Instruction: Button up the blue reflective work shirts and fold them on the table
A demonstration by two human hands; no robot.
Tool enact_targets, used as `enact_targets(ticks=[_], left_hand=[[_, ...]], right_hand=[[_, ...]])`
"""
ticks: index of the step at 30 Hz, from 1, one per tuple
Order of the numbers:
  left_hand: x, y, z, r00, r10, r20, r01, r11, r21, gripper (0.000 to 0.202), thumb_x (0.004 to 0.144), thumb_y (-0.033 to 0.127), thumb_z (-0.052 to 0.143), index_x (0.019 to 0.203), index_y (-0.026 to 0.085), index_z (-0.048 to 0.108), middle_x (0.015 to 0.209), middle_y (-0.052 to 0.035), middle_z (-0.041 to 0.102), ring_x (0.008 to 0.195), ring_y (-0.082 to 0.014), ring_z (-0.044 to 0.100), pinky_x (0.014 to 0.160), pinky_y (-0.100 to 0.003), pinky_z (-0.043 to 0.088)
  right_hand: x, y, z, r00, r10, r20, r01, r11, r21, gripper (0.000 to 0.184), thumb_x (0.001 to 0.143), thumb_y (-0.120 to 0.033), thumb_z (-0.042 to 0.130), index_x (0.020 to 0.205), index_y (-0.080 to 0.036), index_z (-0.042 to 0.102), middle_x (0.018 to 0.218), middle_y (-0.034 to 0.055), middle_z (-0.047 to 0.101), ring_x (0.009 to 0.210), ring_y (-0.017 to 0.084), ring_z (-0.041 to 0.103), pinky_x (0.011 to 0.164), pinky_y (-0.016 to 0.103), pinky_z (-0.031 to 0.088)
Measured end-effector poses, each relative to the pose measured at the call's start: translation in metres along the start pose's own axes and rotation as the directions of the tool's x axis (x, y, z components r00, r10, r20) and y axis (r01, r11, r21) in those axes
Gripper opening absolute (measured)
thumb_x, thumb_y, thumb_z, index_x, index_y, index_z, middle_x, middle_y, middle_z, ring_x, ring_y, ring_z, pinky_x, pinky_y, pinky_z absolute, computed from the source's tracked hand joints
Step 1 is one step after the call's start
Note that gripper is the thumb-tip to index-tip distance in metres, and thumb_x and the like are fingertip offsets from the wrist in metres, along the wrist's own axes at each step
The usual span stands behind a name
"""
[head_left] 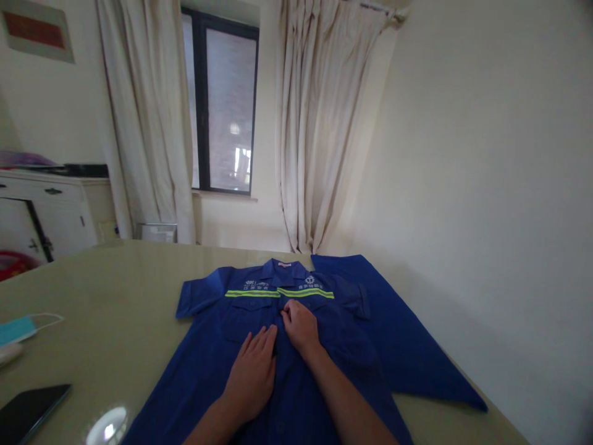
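Note:
A blue short-sleeved work shirt with a yellow-green reflective stripe across the chest lies face up on the table, collar away from me. My left hand rests flat on the shirt front, fingers stretched out beside the button line. My right hand sits just to its right on the placket, fingers curled and pinched at the fabric. A second blue garment lies spread under and to the right of the shirt.
A blue face mask and a dark phone lie at the table's left edge. A white cabinet stands at far left. Curtains and a window are behind the table, a wall on the right.

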State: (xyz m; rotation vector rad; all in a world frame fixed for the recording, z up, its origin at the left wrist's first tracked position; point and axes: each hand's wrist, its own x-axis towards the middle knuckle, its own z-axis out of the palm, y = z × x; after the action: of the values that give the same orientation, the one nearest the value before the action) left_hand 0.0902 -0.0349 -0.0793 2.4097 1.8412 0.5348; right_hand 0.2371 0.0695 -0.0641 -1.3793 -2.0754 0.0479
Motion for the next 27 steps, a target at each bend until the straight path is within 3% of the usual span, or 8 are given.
enact_targets(ticks=[4,9,12,16,19,21,24,27], left_hand=[[0.012,-0.001,-0.001,1.0,-0.004,-0.018,0.005,0.998,0.07,0.054,0.102,0.03,0.031,0.154,0.023,0.044,0.162,-0.0047,0.042,0.151,-0.0298,0.035,0.124,-0.064,0.022],[0.04,-0.012,-0.004,0.998,-0.068,-0.007,0.068,0.995,0.066,0.055,0.103,0.042,0.035,0.153,0.021,0.046,0.162,-0.0059,0.042,0.151,-0.0304,0.035,0.124,-0.062,0.022],[0.049,-0.019,-0.007,0.998,-0.06,-0.003,0.06,0.998,0.027,0.048,0.103,0.036,0.039,0.147,0.024,0.053,0.16,-0.0057,0.046,0.15,-0.0299,0.039,0.123,-0.062,0.024],[0.044,-0.02,-0.012,0.994,0.008,-0.112,-0.02,0.994,-0.107,0.038,0.105,0.029,0.035,0.125,0.025,0.068,0.154,-0.0062,0.053,0.143,-0.0268,0.045,0.119,-0.054,0.033],[0.036,-0.013,-0.013,0.986,0.087,-0.139,-0.117,0.968,-0.222,0.034,0.105,0.03,0.038,0.105,0.024,0.071,0.13,-0.0065,0.067,0.122,-0.0241,0.058,0.104,-0.042,0.045],[0.034,-0.008,-0.013,0.988,0.092,-0.127,-0.125,0.951,-0.283,0.03,0.103,0.028,0.041,0.094,0.023,0.07,0.109,-0.0057,0.07,0.103,-0.0227,0.062,0.094,-0.038,0.046],[0.034,-0.003,-0.013,0.993,0.033,-0.114,-0.079,0.903,-0.423,0.029,0.1,0.026,0.044,0.083,0.021,0.067,0.087,-0.003,0.069,0.086,-0.0204,0.062,0.081,-0.032,0.044],[0.035,-0.001,-0.015,0.995,-0.062,-0.08,0.006,0.826,-0.564,0.031,0.099,0.032,0.046,0.076,0.022,0.063,0.07,0.0008,0.064,0.068,-0.0182,0.06,0.065,-0.028,0.038]], right_hand=[[0.01,-0.004,-0.001,0.998,-0.033,-0.057,0.033,0.999,0.008,0.011,0.098,-0.018,0.054,0.096,-0.022,0.064,0.095,0.0042,0.073,0.091,0.02,0.067,0.081,0.029,0.042],[-0.006,-0.015,-0.017,0.986,-0.098,-0.138,0.109,0.991,0.072,0.013,0.1,-0.018,0.051,0.101,-0.021,0.064,0.098,0.0047,0.071,0.096,0.021,0.065,0.088,0.032,0.043],[-0.037,-0.022,-0.025,0.996,-0.072,-0.049,0.077,0.989,0.124,0.011,0.091,-0.014,0.061,0.096,-0.023,0.064,0.095,0.0019,0.07,0.092,0.02,0.065,0.083,0.03,0.046],[-0.081,-0.026,-0.033,0.995,-0.036,0.096,0.027,0.995,0.093,0.023,0.086,-0.015,0.068,0.106,-0.027,0.068,0.106,0.0022,0.07,0.101,0.024,0.065,0.088,0.033,0.049],[-0.091,-0.025,-0.038,0.992,-0.019,0.122,0.011,0.997,0.072,0.03,0.087,-0.014,0.066,0.114,-0.028,0.067,0.11,0.0036,0.069,0.104,0.025,0.066,0.09,0.034,0.05],[-0.087,-0.023,-0.038,0.991,-0.012,0.13,0.005,0.998,0.057,0.028,0.087,-0.013,0.065,0.11,-0.028,0.067,0.107,0.0033,0.069,0.1,0.024,0.068,0.085,0.032,0.051],[-0.077,-0.019,-0.036,0.993,-0.032,0.117,0.033,0.999,-0.009,0.021,0.089,-0.011,0.064,0.102,-0.027,0.066,0.097,0.0011,0.069,0.088,0.021,0.07,0.073,0.028,0.05],[-0.073,-0.015,-0.033,0.989,-0.139,0.049,0.144,0.982,-0.121,0.014,0.092,-0.011,0.062,0.095,-0.025,0.064,0.091,0.0011,0.068,0.081,0.02,0.068,0.068,0.028,0.047]])
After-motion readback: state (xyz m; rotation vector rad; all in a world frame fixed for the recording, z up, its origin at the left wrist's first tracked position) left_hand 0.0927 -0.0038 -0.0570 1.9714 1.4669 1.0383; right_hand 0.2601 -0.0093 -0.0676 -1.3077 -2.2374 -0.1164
